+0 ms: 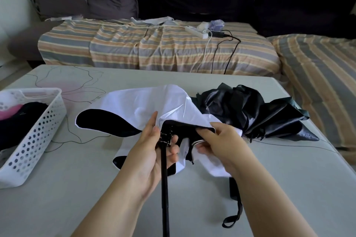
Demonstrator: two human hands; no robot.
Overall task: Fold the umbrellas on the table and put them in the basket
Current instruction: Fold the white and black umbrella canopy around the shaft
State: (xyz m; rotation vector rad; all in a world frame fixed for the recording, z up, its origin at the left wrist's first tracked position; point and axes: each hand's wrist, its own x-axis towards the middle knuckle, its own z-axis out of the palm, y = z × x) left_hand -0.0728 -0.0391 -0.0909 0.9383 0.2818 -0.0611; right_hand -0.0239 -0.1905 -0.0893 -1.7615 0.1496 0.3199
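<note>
Two umbrellas on the tabletop (pixel 77 188): left grip (pixel 154 148) curls round the white umbrella (pixel 138 106) shaft, right grip (pixel 217 140) pinches its canopy; black umbrella (pixel 250 109) near the right edge; one basket (pixel 36 136) at the left edge.

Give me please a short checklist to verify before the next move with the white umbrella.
1. Left hand holds the black shaft: ok.
2. Right hand pinches the canopy edge of the white umbrella: ok.
3. White canopy gathered around the shaft: not ok, it lies spread out.
4. Closing strap free: ok, it hangs loose.
5. Room in the white basket: cannot tell, dark and pink items already inside.
6. Black umbrella folded: not ok, crumpled on the table.
</note>
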